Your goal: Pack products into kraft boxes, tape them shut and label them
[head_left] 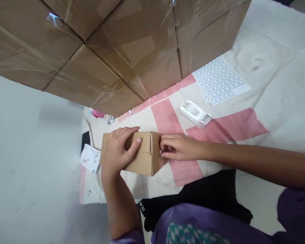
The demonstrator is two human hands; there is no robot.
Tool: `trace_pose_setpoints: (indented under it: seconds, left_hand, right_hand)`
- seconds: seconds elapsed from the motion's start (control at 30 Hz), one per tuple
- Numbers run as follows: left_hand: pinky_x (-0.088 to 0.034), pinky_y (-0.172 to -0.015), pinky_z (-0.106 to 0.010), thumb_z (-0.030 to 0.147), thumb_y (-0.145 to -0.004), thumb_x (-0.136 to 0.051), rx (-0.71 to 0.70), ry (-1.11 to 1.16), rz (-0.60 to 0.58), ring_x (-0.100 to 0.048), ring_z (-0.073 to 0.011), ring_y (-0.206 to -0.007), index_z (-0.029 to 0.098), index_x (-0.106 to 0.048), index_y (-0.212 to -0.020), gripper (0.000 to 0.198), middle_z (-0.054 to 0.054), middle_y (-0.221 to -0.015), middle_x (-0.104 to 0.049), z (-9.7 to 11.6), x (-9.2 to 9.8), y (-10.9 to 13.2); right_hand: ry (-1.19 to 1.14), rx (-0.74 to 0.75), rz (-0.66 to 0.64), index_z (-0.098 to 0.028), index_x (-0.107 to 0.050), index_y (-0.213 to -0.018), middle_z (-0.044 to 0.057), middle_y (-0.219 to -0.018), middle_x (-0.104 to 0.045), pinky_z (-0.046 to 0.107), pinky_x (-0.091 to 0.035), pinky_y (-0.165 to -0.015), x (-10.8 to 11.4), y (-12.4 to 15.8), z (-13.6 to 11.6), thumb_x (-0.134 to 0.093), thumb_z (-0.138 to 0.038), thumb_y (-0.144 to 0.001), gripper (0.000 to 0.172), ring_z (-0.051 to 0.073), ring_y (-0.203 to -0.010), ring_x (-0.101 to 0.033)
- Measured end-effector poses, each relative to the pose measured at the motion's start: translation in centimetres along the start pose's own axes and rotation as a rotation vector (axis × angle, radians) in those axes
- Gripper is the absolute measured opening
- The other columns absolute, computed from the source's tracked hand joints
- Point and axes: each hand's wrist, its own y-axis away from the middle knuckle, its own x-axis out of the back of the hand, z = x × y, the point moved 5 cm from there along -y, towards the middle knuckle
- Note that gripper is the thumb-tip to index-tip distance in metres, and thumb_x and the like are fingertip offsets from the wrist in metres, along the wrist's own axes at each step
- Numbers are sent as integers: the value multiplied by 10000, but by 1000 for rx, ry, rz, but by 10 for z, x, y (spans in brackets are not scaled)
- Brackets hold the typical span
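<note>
A small brown cardboard box (139, 162) lies on the pink and white cloth in front of me. My left hand (123, 146) rests over its top and left part, fingers apart, the thumb lying on the top face near a seam. At the box's right end is my right hand (175, 146), its fingers curled and pressed together against that end face. Whatever those fingertips may pinch is too small to make out. Beyond the box, to the right, sits a white tape dispenser (195, 113), touched by neither hand.
Large stacked cartons (142, 44) wrapped in clear film stand behind the box. Label sheets (220, 81) lie at the back right of the cloth (274, 101). A printed paper (90, 158) and a dark object (85, 140) are at the left edge, with crumpled scraps (111, 119) nearby.
</note>
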Motion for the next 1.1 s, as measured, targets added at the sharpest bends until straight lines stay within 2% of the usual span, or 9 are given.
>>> trace_pose_setpoints:
  seconds: [0.27,0.37,0.5,0.7,0.87,1.1]
  left_hand:
    - [-441,-944,-434,426,-996,-539,8,-3,-3,-656,-253,-1020,233,-678,-1208,318,-51,-1092,-744,0,0,0]
    - [-436,-937,-432,420,-998,-544,1,0,0,-653,-246,-1011,225,-676,-1214,320,-49,-1083,-741,0,0,0]
    - [-439,-938,-435,422,-997,-542,2,-3,-10,-654,-246,-1011,224,-675,-1215,323,-50,-1086,-739,-1,-1,0]
    - [-443,-950,-439,431,-996,-538,1,-4,-1,-660,-256,-1027,232,-679,-1203,320,-51,-1094,-743,-1,0,0]
    - [-444,-943,-432,420,-996,-545,-3,13,8,-662,-251,-1015,231,-678,-1210,315,-49,-1082,-744,0,0,1]
    - [-432,-946,-427,401,-994,-550,0,5,-2,-652,-245,-1016,211,-678,-1215,318,-54,-1089,-737,0,0,0]
  right_hand:
    - [17,-32,-38,-194,-573,-916,28,-959,-642,267,-439,-687,0,-1,-1,-642,-252,-949,96,141,-797,-589]
    - [54,-6,-41,-193,-594,-941,40,-980,-655,278,-447,-706,1,0,0,-606,-239,-966,54,150,-817,-598]
    - [58,26,-39,-194,-619,-953,41,-991,-674,278,-463,-740,2,-1,3,-552,-241,-1000,94,150,-847,-621]
    - [86,70,1,-194,-630,-930,31,-941,-683,265,-462,-702,1,-1,2,-578,-271,-990,111,138,-788,-616]
    - [134,155,27,-189,-653,-961,49,-968,-703,273,-495,-731,0,1,0,-533,-273,-1019,157,150,-836,-645]
    - [147,150,74,-184,-666,-965,46,-974,-727,276,-529,-728,1,1,1,-519,-255,-1026,174,154,-840,-677]
